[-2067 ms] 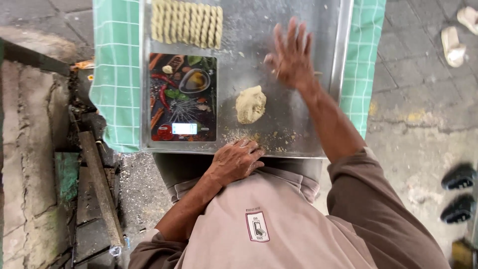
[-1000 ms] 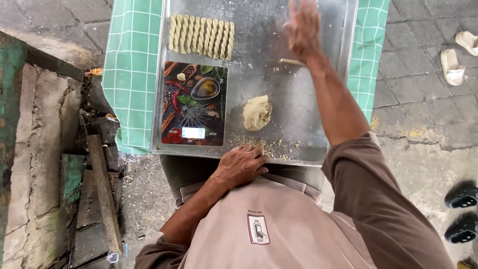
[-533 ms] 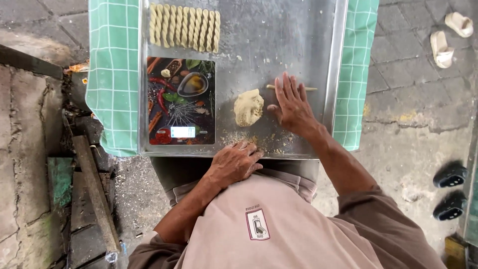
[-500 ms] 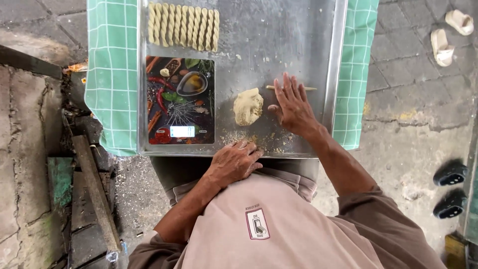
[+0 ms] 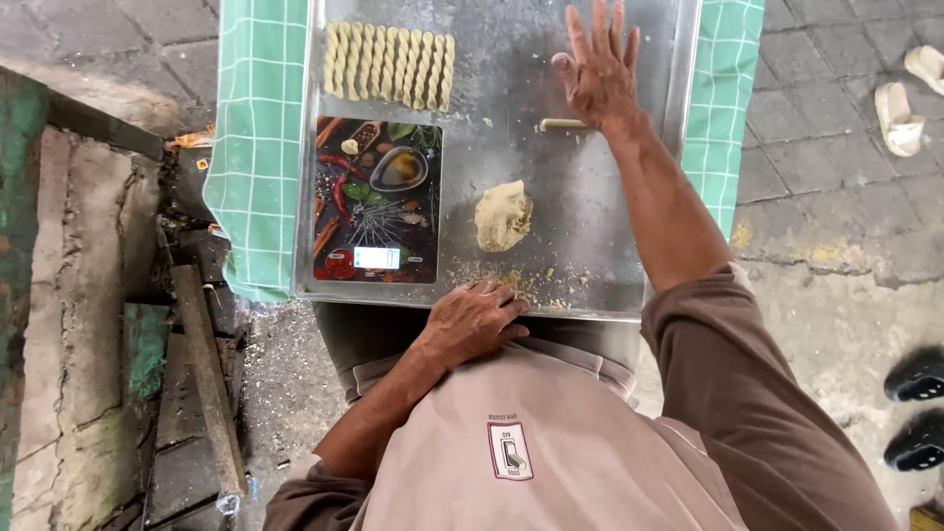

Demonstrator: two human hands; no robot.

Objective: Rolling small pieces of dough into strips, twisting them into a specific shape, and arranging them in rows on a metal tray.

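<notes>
Paved grey ground lay under a metal tray (image 5: 629, 285) set on a green checked cloth (image 5: 258, 147), and I read the scene outward from the body. Nearest me, at six o'clock on the tray's rim, my left hand (image 5: 474, 322) rested palm down with its fingers loosely curled, pinching nothing; I judged it was there to steady the tray. Crumbs (image 5: 531, 285) lay just beyond its fingertips. Past them, near the tray's middle, sat a lump of dough (image 5: 502, 215), apart from both hands. At nine o'clock from the lump lay a flat kitchen scale (image 5: 378, 201), rectangular, its face printed with dark pictures of spices and chillies and a small pale display near its close edge. Farther out, at one o'clock, my right hand (image 5: 599, 67) was spread flat, fingers fanned, and a thin rolled strip of dough (image 5: 562, 125) lay just beside its heel. Farthest, at eleven o'clock, a row of twisted dough sticks (image 5: 389, 66) lay side by side, probably kept clear of the working space.
</notes>
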